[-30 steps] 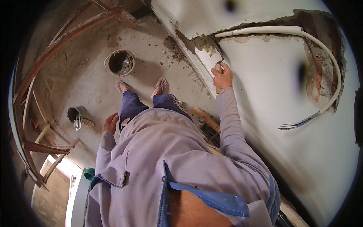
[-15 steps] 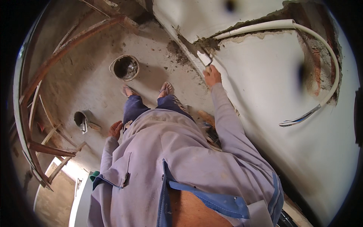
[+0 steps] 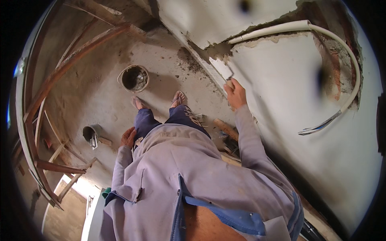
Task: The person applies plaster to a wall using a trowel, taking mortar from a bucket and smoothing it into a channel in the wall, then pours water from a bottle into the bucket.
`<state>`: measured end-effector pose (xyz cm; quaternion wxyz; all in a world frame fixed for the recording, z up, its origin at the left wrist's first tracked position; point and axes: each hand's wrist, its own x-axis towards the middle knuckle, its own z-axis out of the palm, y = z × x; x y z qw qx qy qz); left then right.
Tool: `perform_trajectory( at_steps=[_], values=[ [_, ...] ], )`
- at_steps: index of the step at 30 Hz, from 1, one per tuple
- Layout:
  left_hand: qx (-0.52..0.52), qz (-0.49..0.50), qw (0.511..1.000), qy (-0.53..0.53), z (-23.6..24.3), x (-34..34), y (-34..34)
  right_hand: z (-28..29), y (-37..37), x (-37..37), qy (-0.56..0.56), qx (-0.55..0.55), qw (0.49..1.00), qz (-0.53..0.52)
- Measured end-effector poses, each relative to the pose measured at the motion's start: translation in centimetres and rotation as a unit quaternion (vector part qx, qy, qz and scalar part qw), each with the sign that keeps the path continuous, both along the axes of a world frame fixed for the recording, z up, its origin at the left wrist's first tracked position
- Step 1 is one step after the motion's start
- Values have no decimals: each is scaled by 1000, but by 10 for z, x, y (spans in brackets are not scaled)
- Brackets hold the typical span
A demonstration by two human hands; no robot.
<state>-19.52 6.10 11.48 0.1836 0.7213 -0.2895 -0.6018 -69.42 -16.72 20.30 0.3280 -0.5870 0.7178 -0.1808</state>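
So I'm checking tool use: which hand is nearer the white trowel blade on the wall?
Right. The right hand grips the handle just below the trowel blade; the left hand rests on the thigh, far away.

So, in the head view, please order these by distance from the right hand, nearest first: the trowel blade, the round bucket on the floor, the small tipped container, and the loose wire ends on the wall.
Measured from the right hand:
1. Trowel blade, just above the hand, against the wall.
2. Loose wire ends, to the right on the wall.
3. Round bucket, to the left on the floor.
4. Small tipped container, far left, lower on the floor.
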Motion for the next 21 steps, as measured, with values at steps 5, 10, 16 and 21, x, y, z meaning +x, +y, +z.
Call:
perform_trajectory(
  at_steps=[5, 10, 16, 21],
  values=[
    [96, -79, 991, -39, 21, -23, -27, 11, -9, -40, 31, -115, 992, -33],
    [138, -171, 975, -41, -42, 20, 21, 62, 15, 26, -149, 38, 983, -104],
    [295, -403, 861, -98, -72, 14, 0, -92, 48, 142, 64, 189, 965, 168],
    [288, -405, 860, -117, -98, 64, 18, -211, 7, 309, 203, 330, 861, 329]
  ],
)
